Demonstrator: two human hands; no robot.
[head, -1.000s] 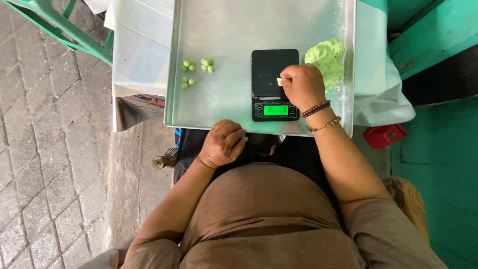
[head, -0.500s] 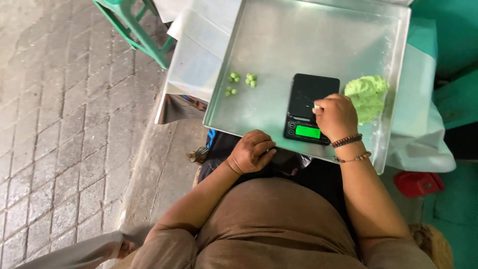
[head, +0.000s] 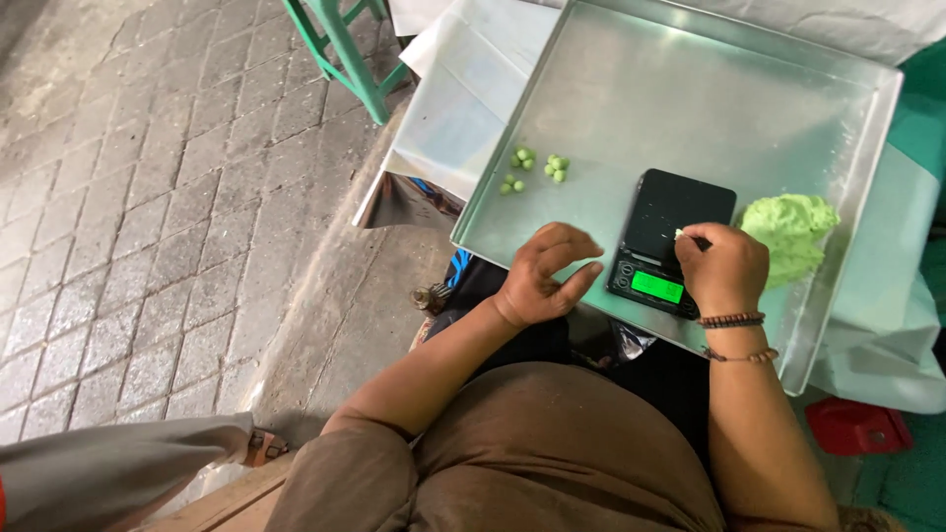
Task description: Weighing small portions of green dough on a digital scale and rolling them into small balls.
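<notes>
Here, line by line:

Right hand [head: 727, 268]: it hovers over the near right part of the scale [head: 671, 242], fingers curled in, with thumb and forefinger pinched on a small pale bit [head: 680, 233] at the fingertips (too small to tell more than that it is light in colour). Two bead bracelets sit on the wrist.

Left hand [head: 545, 273]: it is at the near edge of the tray [head: 690, 99], just left of the scale, fingers loosely curled and partly open; I cannot see anything held in it, and whether it touches the rim I cannot tell.

Scale: small, black and flat, it stands on the tray toward the near right, with a lit green display on its near edge, between the two hands.

Dough [head: 793, 234]: a pale green lump lies on the tray just right of the right hand, close to the tray's right wall.

Balls [head: 537, 169]: several small green balls lie in a loose cluster on the tray's left part, well apart from the scale and beyond the left hand.

Tray: large, shallow, of bare metal with a raised rim; it rests tilted in the view on a surface covered in clear plastic sheet [head: 473, 89].

Around: grey paving [head: 148, 197] lies at left, green stool legs [head: 345, 49] stand at the top, and a red box [head: 857, 426] sits low at right.
</notes>
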